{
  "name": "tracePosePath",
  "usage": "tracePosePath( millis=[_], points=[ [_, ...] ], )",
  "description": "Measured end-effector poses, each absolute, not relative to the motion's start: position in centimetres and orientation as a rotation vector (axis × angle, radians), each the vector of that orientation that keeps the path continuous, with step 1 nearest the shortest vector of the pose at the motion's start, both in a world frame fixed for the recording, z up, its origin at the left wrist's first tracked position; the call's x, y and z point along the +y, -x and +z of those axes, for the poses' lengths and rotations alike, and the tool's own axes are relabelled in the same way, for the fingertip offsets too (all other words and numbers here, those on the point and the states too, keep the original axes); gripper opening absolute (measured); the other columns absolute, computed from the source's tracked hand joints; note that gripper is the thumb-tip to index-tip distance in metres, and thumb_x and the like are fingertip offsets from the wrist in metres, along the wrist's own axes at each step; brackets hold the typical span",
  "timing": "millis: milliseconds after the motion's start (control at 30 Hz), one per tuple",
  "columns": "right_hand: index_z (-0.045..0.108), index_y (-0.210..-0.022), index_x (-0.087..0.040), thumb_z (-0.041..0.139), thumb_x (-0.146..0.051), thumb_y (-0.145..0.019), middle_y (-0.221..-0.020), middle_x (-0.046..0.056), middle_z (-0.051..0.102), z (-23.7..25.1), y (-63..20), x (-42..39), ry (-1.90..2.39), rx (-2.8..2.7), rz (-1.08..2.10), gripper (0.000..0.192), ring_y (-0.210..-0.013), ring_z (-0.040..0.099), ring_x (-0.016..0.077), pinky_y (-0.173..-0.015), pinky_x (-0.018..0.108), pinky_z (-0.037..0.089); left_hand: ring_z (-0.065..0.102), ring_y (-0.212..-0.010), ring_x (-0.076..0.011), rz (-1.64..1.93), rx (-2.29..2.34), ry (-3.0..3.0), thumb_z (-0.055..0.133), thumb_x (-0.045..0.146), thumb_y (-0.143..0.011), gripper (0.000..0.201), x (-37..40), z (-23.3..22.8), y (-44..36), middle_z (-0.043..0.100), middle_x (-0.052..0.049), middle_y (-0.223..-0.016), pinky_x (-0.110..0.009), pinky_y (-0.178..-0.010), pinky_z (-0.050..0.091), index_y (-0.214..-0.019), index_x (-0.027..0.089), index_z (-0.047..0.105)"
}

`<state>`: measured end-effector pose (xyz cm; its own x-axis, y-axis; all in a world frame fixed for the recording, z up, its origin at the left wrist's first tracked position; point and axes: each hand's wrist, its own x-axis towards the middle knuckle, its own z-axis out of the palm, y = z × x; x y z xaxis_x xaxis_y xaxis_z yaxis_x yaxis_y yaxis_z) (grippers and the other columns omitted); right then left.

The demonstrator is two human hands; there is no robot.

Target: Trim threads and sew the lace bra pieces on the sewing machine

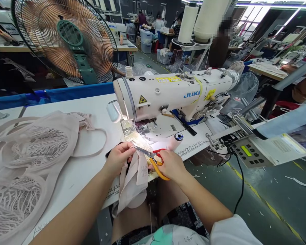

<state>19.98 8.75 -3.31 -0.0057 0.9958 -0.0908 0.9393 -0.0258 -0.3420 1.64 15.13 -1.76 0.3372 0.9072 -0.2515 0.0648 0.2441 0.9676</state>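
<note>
The left hand (119, 156) pinches the top edge of a pale pink fabric piece (131, 185) between thumb and fingers, closed on the cloth at the front edge of the white bench (91, 112); the fabric hangs down from that grip over the bench edge toward the person's lap, with a small white label (142, 170) showing on its face. Just to the right, the right hand (172, 165) is clamped around the orange and red handles of a pair of small scissors (153, 158), whose metal blades point left and reach the fabric right beside the left thumb. The two hands are close together, with only the scissors between them. Directly beyond the hands stands a white JUKI sewing machine (173, 93), its lamp lighting the needle plate, and a pink thread cone (175, 141) lies on the bench just beyond the right hand. Well to the left of the left hand, a heap of pink lace garments (28, 160) covers the bench. Further beyond and to the left stands a green-hubbed fan (66, 37), and to the right of the right hand sits the machine's control box (247, 153).
</note>
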Motion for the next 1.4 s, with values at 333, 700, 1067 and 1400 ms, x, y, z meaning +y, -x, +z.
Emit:
tracePosePath(
  millis=[333, 700, 1067, 1400],
  points=[
    [0.052, -0.076, -0.018, 0.050, -0.067, -0.068, -0.079, 0.003, 0.059, -2.9, -20.0, 9.1, 2.125, -2.082, 0.485, 0.050, -0.072, 0.055, 0.0172, -0.051, 0.026, 0.031, 0.038, -0.042, -0.0020, 0.733, 1.041, -1.138, 0.064, 0.039, -0.060, 0.034, 15.3, -2.1, -1.4, 0.042, 0.005, -0.046, -0.014, -0.043, 0.030, -0.061, 0.011, 0.045],
    [0.054, -0.076, -0.017, 0.049, -0.064, -0.071, -0.077, 0.004, 0.059, -4.0, -19.9, 8.9, 2.126, -2.072, 0.267, 0.048, -0.074, 0.056, 0.0170, -0.052, 0.025, 0.033, 0.037, -0.041, -0.0020, 0.728, 1.048, -1.120, 0.064, 0.037, -0.060, 0.031, 15.2, -2.0, -1.5, 0.041, 0.005, -0.045, -0.014, -0.042, 0.029, -0.063, 0.011, 0.046],
    [0.053, -0.074, -0.017, 0.049, -0.062, -0.072, -0.079, 0.003, 0.059, -3.5, -19.9, 9.1, 2.138, -2.083, 0.366, 0.045, -0.075, 0.056, 0.0187, -0.050, 0.027, 0.027, 0.037, -0.042, -0.0019, 0.728, 1.029, -1.172, 0.062, 0.036, -0.062, 0.029, 15.3, -2.1, -1.4, 0.041, 0.005, -0.048, -0.014, -0.043, 0.028, -0.063, 0.011, 0.046],
    [0.047, -0.073, -0.017, 0.052, -0.066, -0.067, -0.074, 0.001, 0.055, -3.3, -21.1, 8.5, 2.075, -2.024, 0.482, 0.050, -0.066, 0.051, 0.0144, -0.051, 0.025, 0.027, 0.039, -0.046, -0.0012, 0.805, 1.080, -1.280, 0.060, 0.036, -0.064, 0.027, 15.1, -2.3, -1.8, 0.043, 0.004, -0.057, -0.013, -0.045, 0.032, -0.070, 0.012, 0.049]
  ],
)
